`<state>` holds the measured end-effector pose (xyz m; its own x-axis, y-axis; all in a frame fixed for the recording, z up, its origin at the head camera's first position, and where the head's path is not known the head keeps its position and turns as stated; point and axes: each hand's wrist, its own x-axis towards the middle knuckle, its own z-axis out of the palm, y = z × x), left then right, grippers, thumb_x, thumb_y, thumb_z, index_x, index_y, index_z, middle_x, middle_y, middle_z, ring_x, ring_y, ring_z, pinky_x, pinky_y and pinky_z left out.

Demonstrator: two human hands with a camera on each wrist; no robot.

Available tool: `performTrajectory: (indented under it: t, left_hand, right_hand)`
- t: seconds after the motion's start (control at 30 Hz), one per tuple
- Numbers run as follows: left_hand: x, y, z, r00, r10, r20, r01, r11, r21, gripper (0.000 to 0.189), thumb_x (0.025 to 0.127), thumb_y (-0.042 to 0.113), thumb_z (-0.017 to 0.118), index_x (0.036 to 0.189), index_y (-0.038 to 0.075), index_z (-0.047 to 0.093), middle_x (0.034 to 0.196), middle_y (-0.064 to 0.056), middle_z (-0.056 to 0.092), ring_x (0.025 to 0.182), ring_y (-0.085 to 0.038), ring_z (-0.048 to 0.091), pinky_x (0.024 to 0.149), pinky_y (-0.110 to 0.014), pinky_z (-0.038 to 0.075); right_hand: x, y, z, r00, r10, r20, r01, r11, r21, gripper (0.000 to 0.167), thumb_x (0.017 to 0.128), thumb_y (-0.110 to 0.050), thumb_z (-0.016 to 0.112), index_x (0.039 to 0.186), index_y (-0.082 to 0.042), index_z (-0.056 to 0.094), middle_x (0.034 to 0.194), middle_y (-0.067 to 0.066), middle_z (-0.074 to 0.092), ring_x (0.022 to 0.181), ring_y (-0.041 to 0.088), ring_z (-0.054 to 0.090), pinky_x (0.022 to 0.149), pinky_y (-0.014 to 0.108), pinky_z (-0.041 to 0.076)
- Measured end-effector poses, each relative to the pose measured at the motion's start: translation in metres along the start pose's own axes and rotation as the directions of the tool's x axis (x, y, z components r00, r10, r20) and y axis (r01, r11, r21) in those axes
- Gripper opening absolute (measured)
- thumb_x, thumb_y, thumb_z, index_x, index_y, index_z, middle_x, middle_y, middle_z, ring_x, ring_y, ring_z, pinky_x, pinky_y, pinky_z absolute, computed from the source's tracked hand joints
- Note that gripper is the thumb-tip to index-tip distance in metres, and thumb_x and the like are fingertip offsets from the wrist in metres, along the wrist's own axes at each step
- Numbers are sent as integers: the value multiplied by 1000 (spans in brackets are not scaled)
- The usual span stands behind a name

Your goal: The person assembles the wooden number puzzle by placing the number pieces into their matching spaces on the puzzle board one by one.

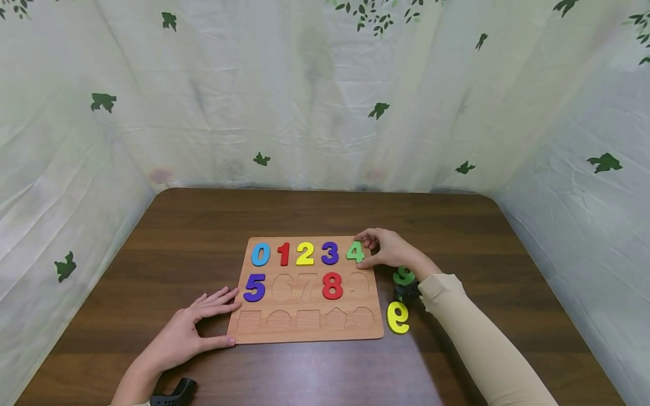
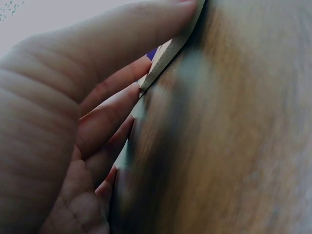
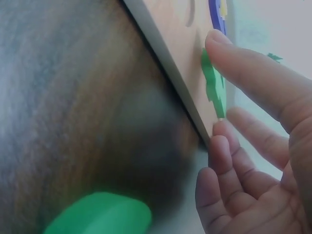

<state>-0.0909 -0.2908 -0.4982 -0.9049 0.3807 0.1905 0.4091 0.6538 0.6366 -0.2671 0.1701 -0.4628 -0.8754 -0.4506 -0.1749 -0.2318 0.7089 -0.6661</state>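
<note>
A wooden number board (image 1: 321, 332) lies on the table. Seated along its top row are a blue 0 (image 1: 260, 255), red 1 (image 1: 284, 254), yellow 2 (image 1: 305, 254) and purple 3 (image 1: 330, 253). My right hand (image 1: 388, 248) pinches the green 4 (image 1: 354, 252) at the top right corner, thumb and forefinger on either side of it in the right wrist view. A purple 5 (image 1: 255, 288) and red 8 (image 1: 332, 286) sit in the second row. With outstretched fingers, my left hand (image 1: 185, 332) touches the board's left edge.
Right of the board lie a yellow number piece (image 1: 398, 318) and a green one (image 1: 403, 276), the latter partly hidden by my right wrist. Outlined recesses show in the second and third rows. The brown table (image 1: 213, 214) meets a pale leaf-patterned curtain (image 1: 304, 135) behind.
</note>
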Motion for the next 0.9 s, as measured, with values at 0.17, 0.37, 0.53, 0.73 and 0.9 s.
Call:
performTrajectory:
  t: [0.17, 0.37, 0.53, 0.73, 0.9]
  left_hand:
    - [0, -1, 1, 1000, 12, -6, -12, 1000, 7, 67, 81, 47, 92, 141, 26, 73, 158, -10, 60, 150, 23, 27, 121, 3, 9]
    - [0, -3, 1, 1000, 12, -5, -12, 1000, 2, 67, 81, 48, 92, 141, 26, 73, 158, -10, 60, 150, 24, 26, 121, 3, 9]
    - [1, -3, 0, 1000, 11, -4, -11, 1000, 0, 67, 81, 47, 92, 141, 25, 73, 158, -10, 60, 150, 23, 26, 121, 3, 9]
    - [0, -1, 0, 1000, 11, -5, -11, 1000, -8, 66, 81, 45, 93, 141, 25, 73, 158, -11, 60, 150, 23, 27, 121, 3, 9]
    - [0, -1, -1, 1000, 15, -5, -15, 1000, -12, 66, 81, 45, 93, 141, 26, 73, 158, -11, 60, 150, 23, 27, 121, 3, 9]
  right_hand:
    - [-5, 0, -6, 1000, -4, -3, 4, 1000, 17, 63, 87, -31, 93, 141, -11, 67, 117, 7, 68, 106, 22, 60, 96, 37, 56]
    - [-14, 1, -13, 1000, -7, -23, 7, 1000, -12, 62, 88, -33, 91, 141, -11, 68, 124, 9, 71, 114, 25, 64, 107, 45, 58]
    - [-26, 4, -18, 999, -21, -43, 19, 999, -33, 60, 90, -31, 90, 141, -8, 67, 129, 11, 71, 121, 30, 68, 110, 51, 58]
    - [-42, 9, -24, 999, -28, -40, 26, 999, -44, 57, 92, -31, 87, 142, -10, 66, 135, 11, 70, 126, 32, 65, 110, 55, 57]
    - [-54, 11, -26, 998, -46, -40, 44, 998, -49, 56, 93, -32, 87, 141, -11, 67, 139, 12, 70, 125, 32, 64, 110, 57, 57]
